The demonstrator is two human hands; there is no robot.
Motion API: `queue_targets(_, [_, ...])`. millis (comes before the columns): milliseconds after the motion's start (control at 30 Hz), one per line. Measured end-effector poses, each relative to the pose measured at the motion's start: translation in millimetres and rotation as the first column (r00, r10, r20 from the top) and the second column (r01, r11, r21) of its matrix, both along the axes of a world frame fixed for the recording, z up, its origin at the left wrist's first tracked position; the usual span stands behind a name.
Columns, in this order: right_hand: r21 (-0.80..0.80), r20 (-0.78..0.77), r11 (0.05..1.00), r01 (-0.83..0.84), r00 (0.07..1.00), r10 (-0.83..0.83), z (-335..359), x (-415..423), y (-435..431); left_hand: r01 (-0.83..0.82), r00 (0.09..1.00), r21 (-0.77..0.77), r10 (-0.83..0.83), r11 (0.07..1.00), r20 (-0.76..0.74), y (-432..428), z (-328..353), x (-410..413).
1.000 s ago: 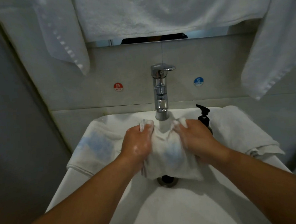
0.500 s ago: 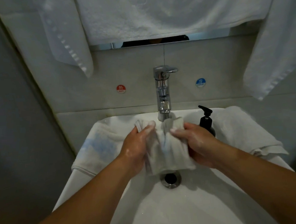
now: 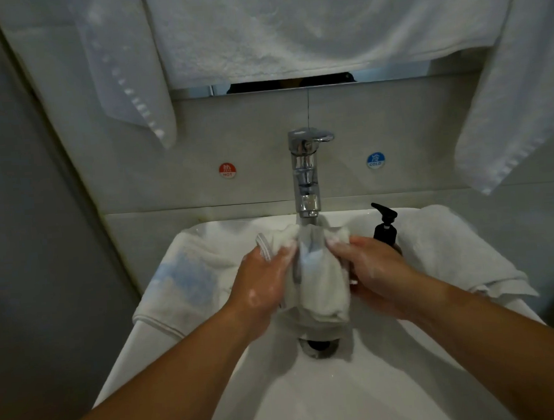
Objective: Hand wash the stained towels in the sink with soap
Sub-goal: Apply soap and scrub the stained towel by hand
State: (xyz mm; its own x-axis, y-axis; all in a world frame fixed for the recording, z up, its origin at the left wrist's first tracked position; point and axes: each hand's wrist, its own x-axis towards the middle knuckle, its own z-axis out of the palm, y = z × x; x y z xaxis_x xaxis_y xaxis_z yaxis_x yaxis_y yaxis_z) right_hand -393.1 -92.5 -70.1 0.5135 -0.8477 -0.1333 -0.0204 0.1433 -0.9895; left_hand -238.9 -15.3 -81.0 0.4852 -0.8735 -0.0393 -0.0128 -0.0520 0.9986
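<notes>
A small white towel hangs bunched over the white sink, right under the chrome tap. My left hand grips its left side and my right hand grips its right side; both hands are wet and soapy. A faint blue stain shows in the towel's folds. Water runs from the tap onto the top of the towel. A second white towel with a blue stain lies over the sink's left rim. A black soap pump bottle stands at the back right, just behind my right hand.
Another white towel lies over the sink's right rim. Large white towels hang overhead, with ends drooping at left and right. The drain lies open below the towel. Red hot and blue cold stickers mark the tiled wall.
Both hands have drawn closer together, bunching the spread towel into a narrow hanging fold. The drain, hidden before, is uncovered. The towel's top has moved up under the spout.
</notes>
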Motion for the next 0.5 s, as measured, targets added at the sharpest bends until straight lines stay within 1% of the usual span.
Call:
queue_targets(33, [-0.048,-0.071,0.998,0.039,0.997,-0.042,-3,1,0,-0.028,0.993,-0.001,0.028,1.0,0.118,1,0,0])
queue_targets(100, [-0.234,-0.217,0.967,0.106,0.963,-0.158,-7,1,-6,-0.092,0.924,-0.012,0.09,0.996,0.372,1,0,0])
queue_targets(133, [-0.357,-0.275,0.926,0.121,0.934,-0.228,-6,0,-8,-0.115,0.885,-0.025,0.113,0.993,0.452,1,2,0])
queue_targets(167, [-0.472,-0.315,0.873,0.127,0.9,-0.301,-3,-2,-10,-0.126,0.859,-0.037,0.128,0.991,0.496,1,5,0])
queue_targets(233, [-0.625,-0.318,0.769,0.135,0.856,-0.409,5,-3,-8,-0.14,0.818,-0.052,0.145,0.989,0.556,0,7,1])
queue_targets(300, [-0.715,-0.296,0.687,0.13,0.834,-0.466,9,1,0,-0.155,0.792,-0.065,0.164,0.986,0.589,-1,4,-3])
queue_targets(333, [-0.734,-0.299,0.67,0.111,0.833,-0.466,10,5,7,-0.17,0.779,-0.068,0.176,0.983,0.601,-1,1,-9])
queue_targets(400, [-0.735,-0.328,0.677,0.042,0.851,-0.409,5,13,21,-0.19,0.755,-0.054,0.181,0.98,0.63,0,-3,-24])
queue_targets(433, [-0.737,-0.326,0.675,0.015,0.868,-0.375,2,16,28,-0.198,0.764,-0.046,0.183,0.979,0.618,1,-3,-29])
queue_targets(500, [-0.763,-0.266,0.647,-0.001,0.912,-0.313,-1,20,40,-0.184,0.837,-0.063,0.19,0.981,0.513,2,-1,-30])
